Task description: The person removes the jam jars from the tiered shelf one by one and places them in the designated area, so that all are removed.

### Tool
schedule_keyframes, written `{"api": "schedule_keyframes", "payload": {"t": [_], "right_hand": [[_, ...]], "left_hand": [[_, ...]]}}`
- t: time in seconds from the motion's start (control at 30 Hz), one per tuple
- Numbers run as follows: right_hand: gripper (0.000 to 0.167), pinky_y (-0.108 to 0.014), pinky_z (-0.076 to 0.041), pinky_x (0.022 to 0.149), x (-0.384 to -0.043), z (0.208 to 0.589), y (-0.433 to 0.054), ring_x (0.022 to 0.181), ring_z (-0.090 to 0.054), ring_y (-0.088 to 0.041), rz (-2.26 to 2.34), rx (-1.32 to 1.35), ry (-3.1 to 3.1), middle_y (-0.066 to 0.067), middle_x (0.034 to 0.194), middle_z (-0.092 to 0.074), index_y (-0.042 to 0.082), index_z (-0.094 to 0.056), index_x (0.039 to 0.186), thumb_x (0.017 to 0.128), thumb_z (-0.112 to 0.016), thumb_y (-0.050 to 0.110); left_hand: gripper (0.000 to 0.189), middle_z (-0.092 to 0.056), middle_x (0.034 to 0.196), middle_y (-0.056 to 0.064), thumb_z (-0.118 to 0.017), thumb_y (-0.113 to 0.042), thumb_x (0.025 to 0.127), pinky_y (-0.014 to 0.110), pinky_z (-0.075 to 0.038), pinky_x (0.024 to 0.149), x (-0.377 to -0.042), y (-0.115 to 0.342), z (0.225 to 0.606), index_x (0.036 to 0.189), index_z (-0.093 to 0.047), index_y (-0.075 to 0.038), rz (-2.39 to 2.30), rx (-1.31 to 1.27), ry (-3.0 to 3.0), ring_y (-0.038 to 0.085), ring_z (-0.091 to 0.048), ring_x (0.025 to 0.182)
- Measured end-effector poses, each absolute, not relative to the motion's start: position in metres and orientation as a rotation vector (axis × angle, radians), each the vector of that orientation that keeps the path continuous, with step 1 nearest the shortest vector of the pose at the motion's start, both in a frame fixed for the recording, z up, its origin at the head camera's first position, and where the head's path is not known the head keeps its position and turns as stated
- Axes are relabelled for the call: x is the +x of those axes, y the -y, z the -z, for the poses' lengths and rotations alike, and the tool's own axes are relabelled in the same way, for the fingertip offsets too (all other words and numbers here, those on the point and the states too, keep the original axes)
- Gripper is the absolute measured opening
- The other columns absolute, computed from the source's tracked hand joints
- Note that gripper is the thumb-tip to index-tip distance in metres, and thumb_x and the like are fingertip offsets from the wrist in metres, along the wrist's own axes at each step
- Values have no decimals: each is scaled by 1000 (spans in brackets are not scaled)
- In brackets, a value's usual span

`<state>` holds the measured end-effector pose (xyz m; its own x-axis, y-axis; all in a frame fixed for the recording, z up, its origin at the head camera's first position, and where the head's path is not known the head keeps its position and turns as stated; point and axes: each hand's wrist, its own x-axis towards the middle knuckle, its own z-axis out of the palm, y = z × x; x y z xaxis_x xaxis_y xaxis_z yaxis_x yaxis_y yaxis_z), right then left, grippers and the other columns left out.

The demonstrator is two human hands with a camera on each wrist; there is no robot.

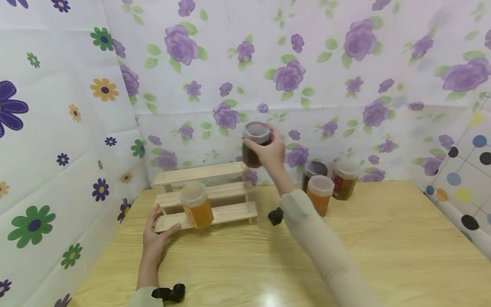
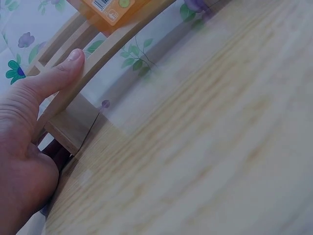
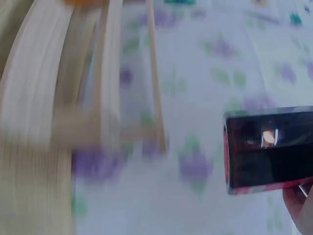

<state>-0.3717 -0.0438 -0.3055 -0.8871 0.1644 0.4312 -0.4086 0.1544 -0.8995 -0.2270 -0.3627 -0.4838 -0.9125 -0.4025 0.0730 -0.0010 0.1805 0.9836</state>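
Note:
A dark jar with a translucent lid [image 1: 251, 154] is held up by my right hand [image 1: 273, 152], above the right end of a three-step wooden display rack [image 1: 234, 212]. In the right wrist view the dark jar [image 3: 269, 156] hangs off the table, with fingers [image 3: 301, 210] at its lower right. My left hand [image 1: 154, 238] grips the left end of the rack's lowest step; in the left wrist view the thumb [image 2: 63, 73] lies over the step's edge, the other fingers mostly hidden. An orange jar [image 1: 199, 213] stands on the lowest step, right of that thumb.
At the right back of the wooden table [image 1: 364, 238] stand another dark jar [image 1: 312, 170], an orange jar [image 1: 320, 198] and a brownish-amber jar with a red label [image 1: 344, 183]. Flowered cloth [image 1: 326, 76] hangs behind and along the left side.

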Motion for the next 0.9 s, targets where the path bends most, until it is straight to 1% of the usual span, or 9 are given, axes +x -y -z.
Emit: {"api": "schedule_keyframes", "payload": {"t": [0.07,0.1,0.27,0.4,0.5,0.6,0.7,0.8,0.9], "right_hand": [[77,-46,-47,102,-374,310,14,118,-59,-26,-1823,184,1999,-10,128,-63,20,-52,136,70,-89,32],[76,-46,-47,103,-374,313,1,118,-58,-26,-1851,166,1984,-10,128,-62,20,-51,136,70,-88,31],[78,-43,-42,108,-372,322,-52,121,-54,-26,-1895,25,1925,-14,131,-58,17,-49,139,72,-87,26],[80,-39,-40,111,-365,326,-99,123,-53,-25,-1865,-56,1893,-15,135,-56,16,-46,142,73,-86,26],[81,-38,-40,111,-356,329,-136,124,-51,-22,-1845,-112,1882,-12,138,-54,18,-44,144,75,-85,27],[80,-37,-40,111,-349,336,-160,125,-50,-20,-1836,-147,1882,-10,138,-52,19,-44,143,75,-85,26],[77,-35,-41,110,-342,345,-181,124,-49,-17,-1836,-206,1865,-6,134,-52,21,-45,141,75,-85,23],[78,-33,-40,110,-337,357,-197,124,-48,-15,-1838,-305,1843,-3,134,-51,22,-45,142,75,-85,21],[80,-34,-40,111,-335,372,-207,127,-47,-16,-1846,-371,1844,-5,138,-49,19,-42,144,76,-84,22]], "left_hand": [[99,-28,154,12,-80,-13,81,53,-11,123,-227,365,479,155,-20,-39,1783,390,2153,31,-15,149],[99,-28,153,12,-80,-13,81,52,-11,123,-227,366,477,155,-21,-39,1777,396,2155,31,-16,149],[99,-28,153,10,-81,-14,80,51,-6,124,-223,372,472,153,-20,-44,1747,457,2172,29,-11,150],[100,-26,154,6,-80,-14,81,50,-3,124,-222,365,475,153,-19,-47,1789,481,2175,26,-6,152],[101,-29,152,2,-80,-12,81,48,-3,124,-223,356,479,153,-18,-46,1823,498,2170,25,-7,151],[102,-31,150,-2,-80,-12,80,49,-1,124,-222,356,483,153,-18,-46,1834,521,2162,24,-6,151],[102,-29,152,-1,-81,-13,80,50,0,124,-223,356,484,153,-18,-47,1833,510,2166,24,-3,152],[101,-27,154,2,-80,-13,81,50,0,124,-225,355,483,153,-18,-47,1823,493,2172,24,-4,151],[101,-30,151,-1,-80,-11,80,47,-2,125,-226,355,481,153,-19,-46,1823,515,2153,23,-8,150]]}}
